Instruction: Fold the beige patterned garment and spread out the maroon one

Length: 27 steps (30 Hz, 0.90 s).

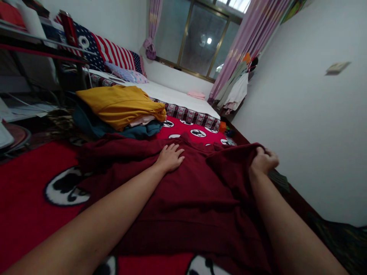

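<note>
A dark red sweatshirt [197, 194] lies spread over a bright red blanket [28, 191] patterned with white ovals. My left hand [170, 157] rests on the upper part of the sweatshirt, fingers stretched out flat on the cloth. At the right, my right hand [263, 159] is closed on the sweatshirt and lifts its edge off the blanket. Part of the garment's right side hangs in folds below that hand.
Beyond the sweatshirt to the left sits a pile of clothes with a mustard-yellow garment [120, 105] over a teal one [143, 130]. A low white-topped bed [172, 93] stands under the window. A desk [43, 47] is at far left, a white wall [315, 126] at right.
</note>
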Available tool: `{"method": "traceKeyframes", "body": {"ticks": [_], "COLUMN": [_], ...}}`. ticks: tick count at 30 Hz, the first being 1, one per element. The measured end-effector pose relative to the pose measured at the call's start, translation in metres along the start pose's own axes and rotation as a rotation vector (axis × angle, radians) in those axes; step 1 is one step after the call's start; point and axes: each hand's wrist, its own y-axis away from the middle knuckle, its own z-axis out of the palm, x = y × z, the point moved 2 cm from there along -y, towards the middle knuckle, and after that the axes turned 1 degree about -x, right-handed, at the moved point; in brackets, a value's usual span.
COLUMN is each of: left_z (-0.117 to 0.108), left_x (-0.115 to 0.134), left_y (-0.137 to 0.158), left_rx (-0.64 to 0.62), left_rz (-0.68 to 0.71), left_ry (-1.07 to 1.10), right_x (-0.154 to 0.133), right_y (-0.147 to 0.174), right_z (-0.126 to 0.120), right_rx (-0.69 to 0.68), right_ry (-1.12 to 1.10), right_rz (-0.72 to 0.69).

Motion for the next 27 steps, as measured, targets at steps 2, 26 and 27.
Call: {"method": "traceKeyframes", "body": {"ticks": [2, 26, 27], "left_z": [0.0, -0.006, -0.009], "left_x": [0.001, -0.007, -0.01], "left_y": [0.0, 0.0, 0.0], "left_rx": [0.002, 0.165, 0.212], "left_rz": [-0.005, -0.036, -0.084], "left_ry": [-0.001, 0.048, 0.09], "right_x": [-0.001, -0.034, -0.035], "right_y": [-0.008, 0.139, 0.14], "right_z": [-0.012, 0.046, 0.046], "right_rx": [0.219, -0.919, -0.914], "right_ry": [-0.074, -0.058, -0.06], "right_rz": [0.182, -0.082, -0.078]}}
